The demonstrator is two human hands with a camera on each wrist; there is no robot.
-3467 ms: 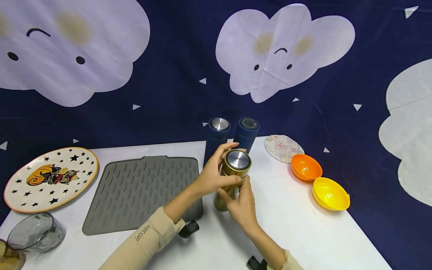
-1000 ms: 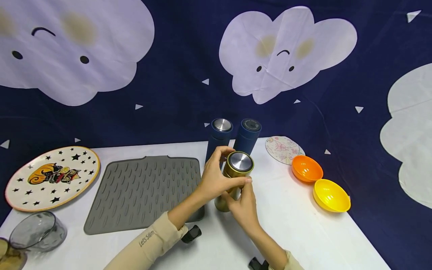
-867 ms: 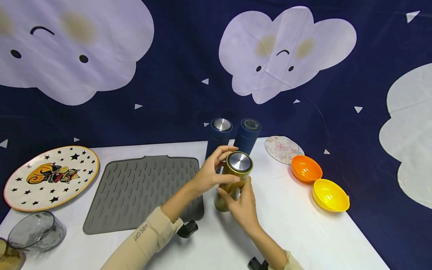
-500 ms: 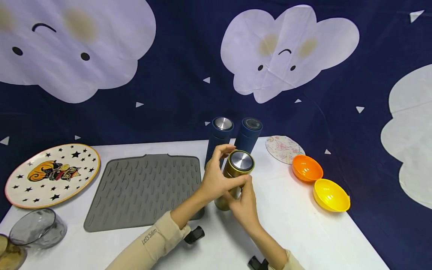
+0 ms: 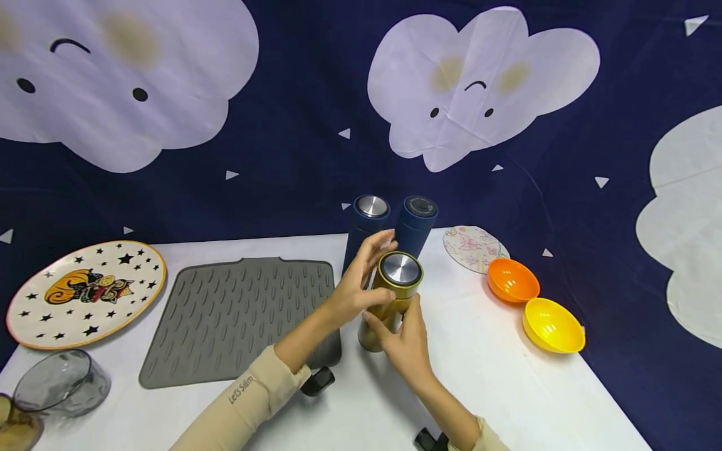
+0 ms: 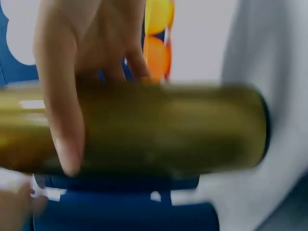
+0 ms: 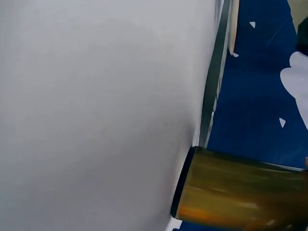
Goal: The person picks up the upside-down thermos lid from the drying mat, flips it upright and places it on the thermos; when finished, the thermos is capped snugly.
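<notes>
A gold vacuum flask [image 5: 369, 338] with a steel-topped lid [image 5: 401, 269] stands upright on the white table. My right hand [image 5: 408, 344] grips its body from the near right. In the left wrist view the right thumb [image 6: 67, 125] lies across the gold wall. My left hand [image 5: 355, 291] is spread loosely around the lid, its fingers raised behind the rim and its thumb overlapping the flask just below. The right wrist view catches the flask's lower part [image 7: 231, 192], with its dark base against the table. Behind stand two navy flasks, one silver-topped [image 5: 361, 235], the other dark-topped [image 5: 416, 228].
Left of the flask lies a grey drying mat [image 5: 242, 319]. Beyond it are a star-patterned plate [image 5: 121, 294], a clear glass bowl [image 5: 68, 388] and an amber glass [image 5: 19, 426]. To the right sit a floral round mat [image 5: 470, 247], an orange bowl [image 5: 512, 280] and a yellow bowl [image 5: 553, 326].
Half a second ago the left hand wrapped the lid, its thumb reaching further right. Now it has swung back left with its fingers lifted. The right hand keeps its grip on the flask.
</notes>
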